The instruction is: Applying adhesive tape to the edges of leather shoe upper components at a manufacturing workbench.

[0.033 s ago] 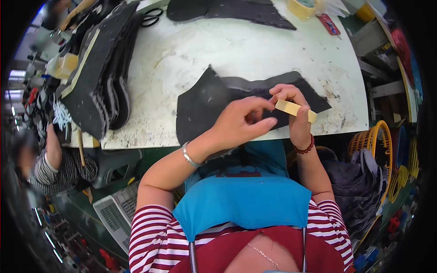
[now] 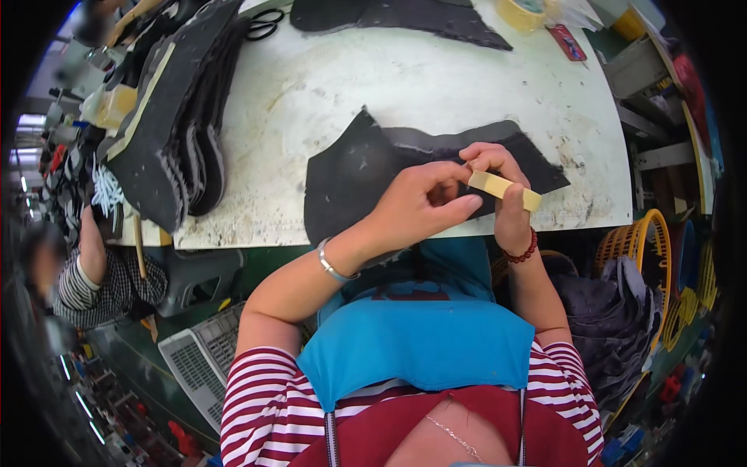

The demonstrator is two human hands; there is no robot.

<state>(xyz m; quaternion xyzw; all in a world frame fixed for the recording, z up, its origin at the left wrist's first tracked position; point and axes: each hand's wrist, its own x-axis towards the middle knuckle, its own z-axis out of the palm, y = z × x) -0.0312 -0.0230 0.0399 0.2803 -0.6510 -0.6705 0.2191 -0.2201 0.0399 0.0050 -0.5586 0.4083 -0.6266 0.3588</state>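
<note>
A roll of yellowish tape (image 2: 502,189), seen mostly edge-on, is gripped by my right hand (image 2: 510,214), its thumb against the side and its fingers curled at the far end. My left hand (image 2: 420,204) reaches in from the left. Its bent index finger touches the near-left end of the roll by my right fingertips, while its thumb stands apart below. Whether a tape end is lifted there is hidden. Beneath both hands, a dark grey fabric piece (image 2: 342,179) with a pointed corner lies at the table's front edge, partly covered by them.
A stack of dark cut fabric pieces (image 2: 175,132) occupies the left of the white table (image 2: 272,156). Black scissors (image 2: 264,25), another dark piece (image 2: 405,19) and a red package (image 2: 566,43) lie farther back. A yellow basket (image 2: 657,233) of grey fabric stands at right; another person (image 2: 101,280) sits at left.
The view has shifted slightly, so the table and its things appear a little to the right. My hands keep nearly the same pose around the tape.
</note>
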